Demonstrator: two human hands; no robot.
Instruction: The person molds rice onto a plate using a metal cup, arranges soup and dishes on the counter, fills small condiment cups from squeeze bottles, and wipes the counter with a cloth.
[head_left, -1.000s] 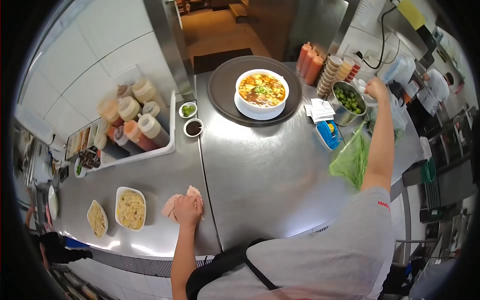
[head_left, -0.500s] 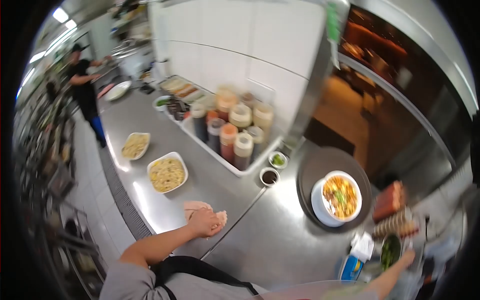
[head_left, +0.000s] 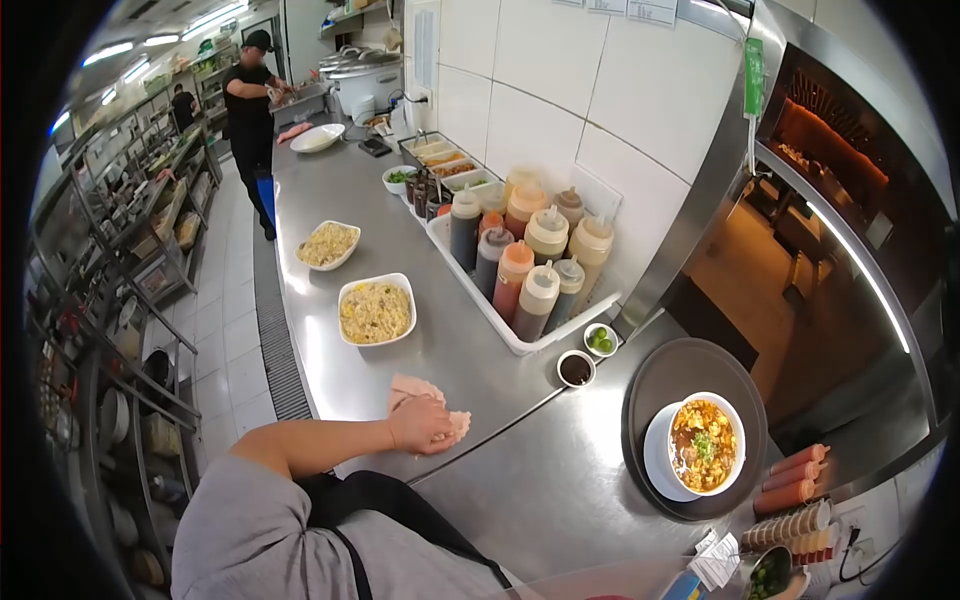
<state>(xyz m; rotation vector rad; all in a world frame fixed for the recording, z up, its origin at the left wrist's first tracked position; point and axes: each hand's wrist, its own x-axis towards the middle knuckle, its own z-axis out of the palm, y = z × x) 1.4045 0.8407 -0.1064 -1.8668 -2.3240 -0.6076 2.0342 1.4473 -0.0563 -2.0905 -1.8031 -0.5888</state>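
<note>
My left hand (head_left: 420, 424) is closed around a folded pink cloth (head_left: 415, 386) and presses it on the steel counter, close to the seam. At the bottom right edge a small part of my right hand (head_left: 796, 586) shows beside a metal container of green pieces (head_left: 768, 576); its fingers are mostly hidden. Ahead of the left hand stand two white bowls of fried rice, a nearer one (head_left: 376, 311) and a farther one (head_left: 328, 246). A white bowl of soup (head_left: 706, 446) with green garnish rests on a round dark tray (head_left: 650, 400).
A white bin (head_left: 520, 345) of sauce bottles lines the wall. Close to it sit a small cup of dark sauce (head_left: 576, 370) and a cup of limes (head_left: 600, 340). Red bottles (head_left: 790, 480) and stacked cups (head_left: 785, 525) are at right. A person (head_left: 250, 110) works at the far end.
My view has turned, so the counter and its contents appear farther right and lower, and sharper. The left hand still grips the cloth; less of my right hand is visible.
</note>
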